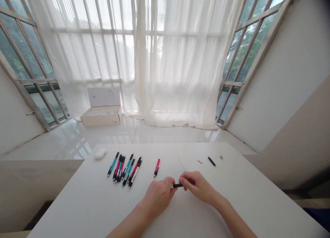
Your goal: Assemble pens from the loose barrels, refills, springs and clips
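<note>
Left hand and right hand are both clenched, pinching opposite ends of a black pen barrel, positioned over the table just below and right of the lone red pen.

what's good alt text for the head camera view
The person's left hand and right hand hold a short black pen barrel over a white table. A thin straight pen refill lies just beyond them, a cluster of teal, red and black retractable pens lies to the left, and a lone red pen lies between.
</note>
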Demonstrator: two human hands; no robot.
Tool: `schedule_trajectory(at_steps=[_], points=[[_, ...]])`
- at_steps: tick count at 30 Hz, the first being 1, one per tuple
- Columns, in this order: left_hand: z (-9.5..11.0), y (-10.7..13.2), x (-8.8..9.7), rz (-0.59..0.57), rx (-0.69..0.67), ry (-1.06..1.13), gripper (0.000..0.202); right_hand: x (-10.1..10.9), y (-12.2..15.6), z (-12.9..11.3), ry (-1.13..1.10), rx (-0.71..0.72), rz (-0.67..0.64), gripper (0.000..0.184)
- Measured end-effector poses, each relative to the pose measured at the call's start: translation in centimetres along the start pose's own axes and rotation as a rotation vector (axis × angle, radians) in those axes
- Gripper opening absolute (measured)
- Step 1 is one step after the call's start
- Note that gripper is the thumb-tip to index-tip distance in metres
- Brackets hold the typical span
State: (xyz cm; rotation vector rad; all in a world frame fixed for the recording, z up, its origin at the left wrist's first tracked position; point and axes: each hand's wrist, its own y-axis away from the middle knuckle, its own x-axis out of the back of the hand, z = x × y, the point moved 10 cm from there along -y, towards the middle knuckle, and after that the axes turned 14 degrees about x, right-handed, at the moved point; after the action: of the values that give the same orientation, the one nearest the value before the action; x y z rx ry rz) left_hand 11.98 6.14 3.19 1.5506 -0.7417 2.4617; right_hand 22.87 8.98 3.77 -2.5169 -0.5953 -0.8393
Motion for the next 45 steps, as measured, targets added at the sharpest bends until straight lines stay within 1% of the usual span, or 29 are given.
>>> schedule_trajectory(at_steps=[1,3,6,10,12,15,18,19,22,25,28,30,33,36,38,40,45], points=[[0.0,0.0,0.1,0.001,0.001,0.017,0.007,-0.6,0.0,-0.3,-0.021,-0.006,-0.015,0.032],[0.1,0.0,0.3,0.005,-0.005,0.049,0.010,-1.0,-0.1,-0.4,-0.074,-0.027,-0.011,0.027],[0.5,0.0,0.5,0.002,-0.038,0.054,0.011,-0.4,-0.1,-0.3,-0.127,-0.048,0.036,0.015],[0.5,-0.1,0.6,-0.004,-0.035,0.023,0.017,0.2,-0.2,-0.7,-0.151,-0.002,0.069,0.005],[0.3,-0.1,0.5,-0.007,-0.018,0.033,0.014,-0.1,-0.2,-0.9,-0.162,0.003,0.054,0.008],[-0.1,-0.2,0.2,-0.012,0.003,0.040,0.008,-1.0,-0.1,-0.7,-0.156,-0.045,-0.005,0.011],[-0.1,-0.2,0.1,-0.017,0.004,0.038,0.007,-1.7,0.0,-0.3,-0.171,-0.084,-0.045,0.022],[0.0,-0.2,0.2,-0.017,0.001,0.042,0.009,-1.7,0.0,-0.4,-0.172,-0.076,-0.037,0.022],[0.3,-0.3,0.6,-0.003,-0.011,0.046,0.012,-1.1,-0.2,-0.6,-0.149,-0.014,0.013,0.012],[0.5,-0.2,0.8,0.005,-0.021,0.039,0.016,-0.7,-0.3,-0.8,-0.144,0.026,0.039,0.008],[0.3,-0.2,0.8,0.015,-0.013,0.047,0.013,-0.6,-0.3,-1.3,-0.157,0.073,0.035,0.006],[0.0,-0.1,0.6,0.017,-0.001,0.048,0.010,-0.6,-0.4,-1.6,-0.169,0.094,0.022,0.008],[-0.3,-0.2,0.2,0.011,0.016,0.034,0.009,-0.5,-0.3,-1.4,-0.171,0.048,0.020,0.004],[-0.3,-0.2,0.1,0.008,0.024,0.013,0.008,-1.1,0.0,-0.4,-0.180,-0.053,-0.006,0.015],[-0.2,-0.2,-0.1,0.001,0.018,-0.004,0.007,-1.7,0.1,-0.1,-0.198,-0.086,-0.043,0.017],[-0.1,-0.1,-0.2,-0.009,0.010,-0.020,0.007,-1.7,0.0,-0.1,-0.187,-0.077,-0.050,0.021],[0.0,-0.2,-0.4,-0.029,0.010,-0.026,0.012,-0.4,-0.3,-1.1,-0.089,0.015,-0.001,0.014]])
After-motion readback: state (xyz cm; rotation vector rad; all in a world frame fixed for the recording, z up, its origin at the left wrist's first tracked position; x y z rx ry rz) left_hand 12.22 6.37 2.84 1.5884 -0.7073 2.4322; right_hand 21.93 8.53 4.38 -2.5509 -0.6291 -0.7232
